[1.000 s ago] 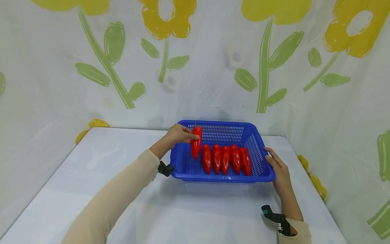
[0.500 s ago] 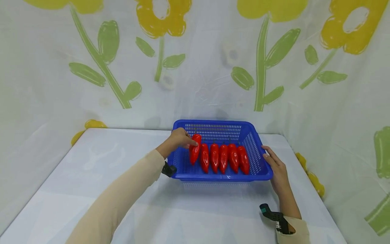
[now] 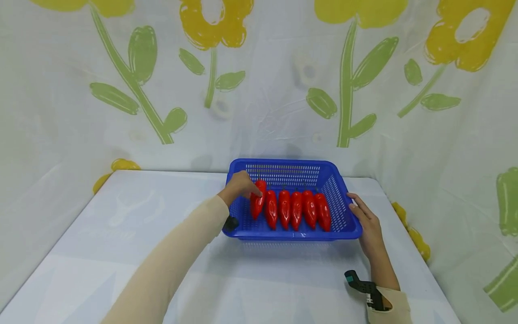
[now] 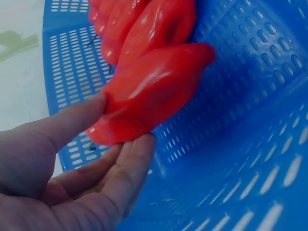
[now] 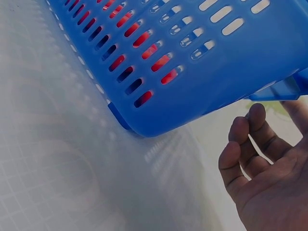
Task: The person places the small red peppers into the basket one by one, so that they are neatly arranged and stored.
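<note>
My left hand (image 3: 241,184) is inside a blue plastic basket (image 3: 287,236), at its left end. It pinches a glossy red chili pepper (image 4: 149,91) between thumb and fingers, the tip pointing down toward the basket floor. Whether that tip touches the floor I cannot tell. To its right several more red peppers (image 3: 296,210) lie side by side in a row, stems to the back. At the basket's right rim my right hand (image 3: 370,227) holds the edge with thumb and forefinger. In the right wrist view its other fingers (image 5: 239,130) curl loosely below the rim, apart from the basket wall.
The basket stands on a white-covered table (image 3: 121,252), near the back edge. Behind rises a white curtain (image 3: 267,90) printed with yellow flowers and green leaves. Black wrist cameras (image 3: 360,283) sit on both wrists.
My left hand has lowered the pepper into the basket, beside the left end of the row. The right hand has stayed at the rim. The head view has shifted slightly.
</note>
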Motion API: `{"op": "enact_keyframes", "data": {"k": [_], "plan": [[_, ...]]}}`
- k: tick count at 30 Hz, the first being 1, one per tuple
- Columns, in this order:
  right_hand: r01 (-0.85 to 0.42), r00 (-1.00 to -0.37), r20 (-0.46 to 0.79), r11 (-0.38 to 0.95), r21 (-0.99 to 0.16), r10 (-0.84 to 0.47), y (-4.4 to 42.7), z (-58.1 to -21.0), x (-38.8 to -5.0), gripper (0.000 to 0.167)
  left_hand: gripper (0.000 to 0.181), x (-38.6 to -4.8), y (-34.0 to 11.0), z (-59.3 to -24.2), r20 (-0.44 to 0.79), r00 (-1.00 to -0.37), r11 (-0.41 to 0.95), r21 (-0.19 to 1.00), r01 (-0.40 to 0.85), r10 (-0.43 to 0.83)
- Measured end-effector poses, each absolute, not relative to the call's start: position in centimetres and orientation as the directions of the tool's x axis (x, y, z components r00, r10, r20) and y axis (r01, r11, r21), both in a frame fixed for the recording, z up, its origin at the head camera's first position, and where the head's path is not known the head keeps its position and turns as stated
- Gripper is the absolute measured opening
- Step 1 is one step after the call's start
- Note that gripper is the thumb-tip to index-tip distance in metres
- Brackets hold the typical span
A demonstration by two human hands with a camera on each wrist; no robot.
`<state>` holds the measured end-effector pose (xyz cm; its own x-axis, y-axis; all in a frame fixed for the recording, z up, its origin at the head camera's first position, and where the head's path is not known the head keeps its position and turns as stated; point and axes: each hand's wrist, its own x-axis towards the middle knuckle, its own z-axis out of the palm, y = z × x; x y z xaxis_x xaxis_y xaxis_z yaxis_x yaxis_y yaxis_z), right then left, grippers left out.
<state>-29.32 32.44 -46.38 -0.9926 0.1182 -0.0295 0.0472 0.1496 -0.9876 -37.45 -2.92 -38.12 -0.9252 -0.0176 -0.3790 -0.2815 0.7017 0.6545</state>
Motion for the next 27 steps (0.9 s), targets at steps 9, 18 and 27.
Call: {"op": "enact_keyframes", "data": {"k": [9, 18, 27], "plan": [[0.051, -0.993, -0.037, 0.126, -0.991, 0.114, 32.3, -46.5, -28.9, 0.056, 0.028, -37.6, -2.1, -38.9, -0.437, -0.896, 0.708, 0.608, -0.359, -0.078], [0.049, -0.993, -0.032, 0.147, -0.988, 0.118, 32.4, -46.4, -29.0, 0.054, 0.038, -37.3, -2.3, -38.4, -0.419, -0.906, 0.660, 0.665, -0.350, -0.057], [0.058, -0.993, -0.043, 0.141, -0.988, 0.107, 32.2, -46.8, -29.5, 0.055, 0.025, -35.8, -4.6, -37.7, -0.224, -0.964, 0.525, 0.843, -0.117, 0.145]]}}
